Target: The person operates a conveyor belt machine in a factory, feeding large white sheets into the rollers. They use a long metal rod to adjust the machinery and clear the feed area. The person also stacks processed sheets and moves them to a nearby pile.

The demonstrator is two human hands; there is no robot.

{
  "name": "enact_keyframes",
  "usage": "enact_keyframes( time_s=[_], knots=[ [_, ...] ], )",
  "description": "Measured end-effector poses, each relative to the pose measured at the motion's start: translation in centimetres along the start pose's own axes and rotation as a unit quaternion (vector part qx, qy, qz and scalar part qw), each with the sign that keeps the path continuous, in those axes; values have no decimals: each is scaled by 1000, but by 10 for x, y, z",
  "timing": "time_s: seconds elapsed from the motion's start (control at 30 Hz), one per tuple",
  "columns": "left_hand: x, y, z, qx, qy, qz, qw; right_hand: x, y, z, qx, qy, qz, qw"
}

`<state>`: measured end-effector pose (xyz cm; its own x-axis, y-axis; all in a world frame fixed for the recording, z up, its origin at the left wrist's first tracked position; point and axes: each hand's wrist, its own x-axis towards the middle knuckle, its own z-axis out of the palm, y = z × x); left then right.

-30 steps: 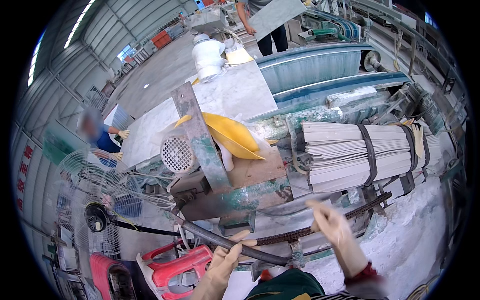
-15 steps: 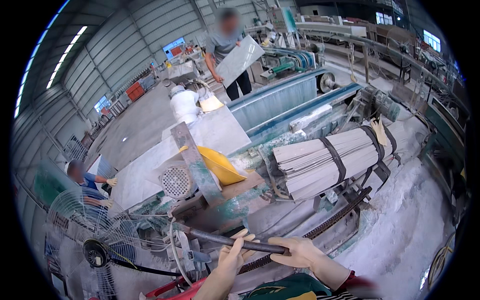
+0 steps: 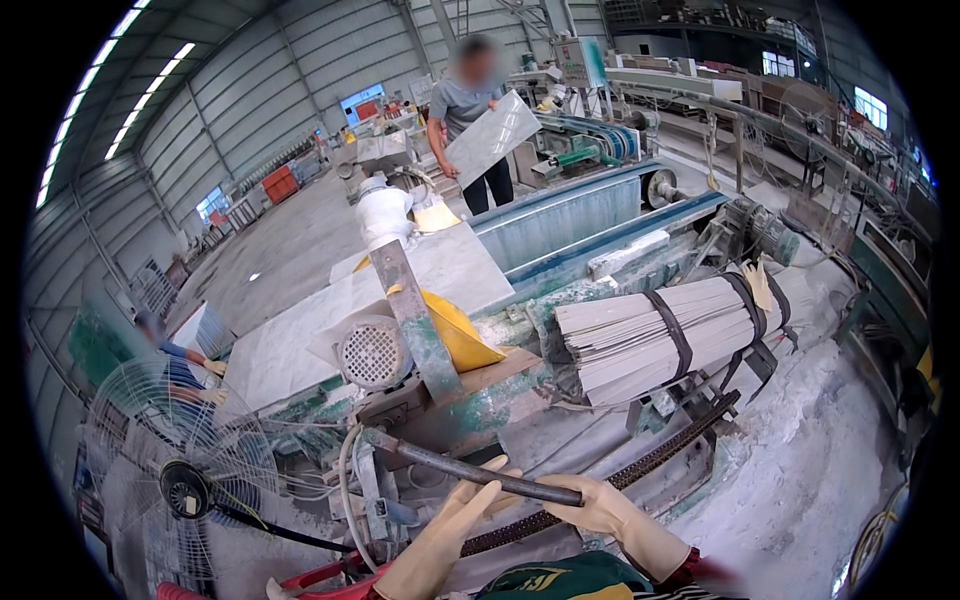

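Both my hands wear pale cream rubber gloves. A dark metal bar [image 3: 440, 464] slopes from the machine's frame down to the right toward me. My right hand [image 3: 603, 510] is closed round its near end, thumb along the top. Further up the bar, my left hand [image 3: 468, 512] holds it between the thumb and fingers, with a looser grip; the bar partly hides those fingers. The bar's far end meets a bracket [image 3: 372, 440] below a motor with a round grille [image 3: 374, 354]. Under my hands runs a dark roller chain [image 3: 640, 464].
A strapped bundle of pale strips [image 3: 625, 345] lies to the right, a spare glove [image 3: 757, 287] on it. At lower left stands a wire-caged fan [image 3: 185, 490]. One person [image 3: 465, 110] holds a grey slab [image 3: 492, 140] at the back; another [image 3: 185, 370] works beyond the fan.
The view has shifted slightly, so the machine sits a little differently in it. My left hand has slid closer under the bar; my right keeps its grip on the end.
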<state>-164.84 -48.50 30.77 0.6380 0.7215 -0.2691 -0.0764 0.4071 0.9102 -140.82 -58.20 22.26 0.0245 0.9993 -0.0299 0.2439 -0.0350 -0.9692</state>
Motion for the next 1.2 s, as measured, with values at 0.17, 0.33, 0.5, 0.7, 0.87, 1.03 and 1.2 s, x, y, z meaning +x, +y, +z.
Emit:
enact_keyframes(
  time_s=[0.17,0.33,0.5,0.7,0.87,1.03,1.2],
  knots=[
    [-6,-4,-33,27,9,-6,1000,-1,-14,0,-1,6,-5,1000],
    [1,-7,-40,-8,59,15,998,1,-11,-2,19,1,-2,1000],
    [1,1,-25,-34,89,22,995,2,-9,-3,21,-11,21,999],
    [2,-8,-31,-37,102,29,994,6,-10,-5,11,-34,32,999],
    [3,-11,-32,-33,114,29,993,8,-8,-4,0,-41,43,998],
    [6,-18,-38,-35,109,41,993,9,0,-2,52,-40,20,998],
    [8,-16,-33,-34,108,42,993,9,-5,-4,59,-20,-28,998]
  ],
)
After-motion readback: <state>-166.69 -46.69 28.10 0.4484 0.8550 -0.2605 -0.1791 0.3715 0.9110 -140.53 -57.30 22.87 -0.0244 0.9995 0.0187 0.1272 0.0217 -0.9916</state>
